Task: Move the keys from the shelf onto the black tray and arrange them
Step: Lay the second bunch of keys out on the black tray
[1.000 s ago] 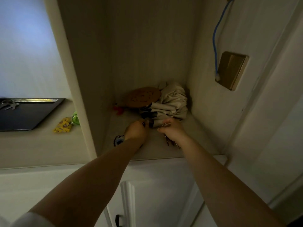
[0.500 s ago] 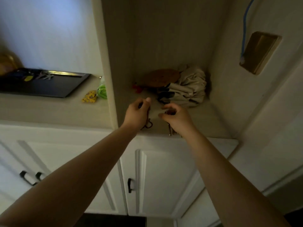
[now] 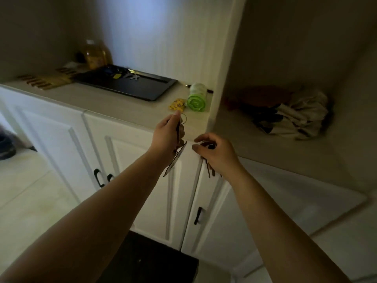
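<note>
My left hand (image 3: 165,137) pinches a key ring with a flat dark tag (image 3: 175,159) hanging below it, in front of the counter edge. My right hand (image 3: 216,154) is closed on a bunch of keys (image 3: 209,169) that dangle under the palm, just off the front of the shelf (image 3: 255,144). The black tray (image 3: 126,84) lies on the counter to the upper left, and several keys (image 3: 130,75) with a yellow tag rest near its far edge. Both hands are well short of the tray.
A green roll (image 3: 196,97) and a yellow keychain (image 3: 177,104) lie on the counter between my hands and the tray. A folded cloth bag (image 3: 295,117) and a brown round thing sit deep in the shelf. A jar (image 3: 95,55) and wooden pieces stand behind the tray. White cabinet doors are below.
Both hands have pulled back out of the shelf, each carrying keys, and shifted left toward the counter. The view has swung left, bringing the whole tray into sight.
</note>
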